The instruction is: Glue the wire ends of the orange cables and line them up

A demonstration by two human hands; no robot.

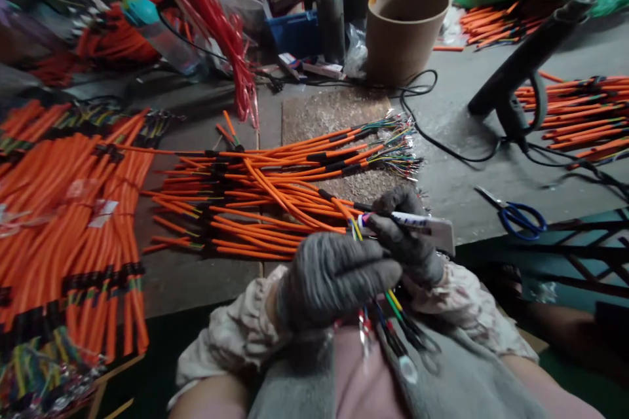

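My left hand [339,278], in a grey striped glove, is closed around the loose coloured wires [394,302] of an orange cable [339,204]. Those wires hang below the fingers toward my lap, some ending in metal terminals [363,334]. Close beside it, my right hand [407,239], gloved too, has thumb and fingers closed about a white printed tube-like thing [442,234] with a purple-marked end. Its exact kind is unclear. Behind both hands lies a bundle of orange cables [260,226] with black sleeves and bare wire ends.
Blue-handled scissors [523,220] and a black heat gun [521,78] with its cord lie to the right. A cardboard tub [407,33], a dark flask [330,13] and red strips [240,72] are at the back. More orange cables [83,209] are piled left.
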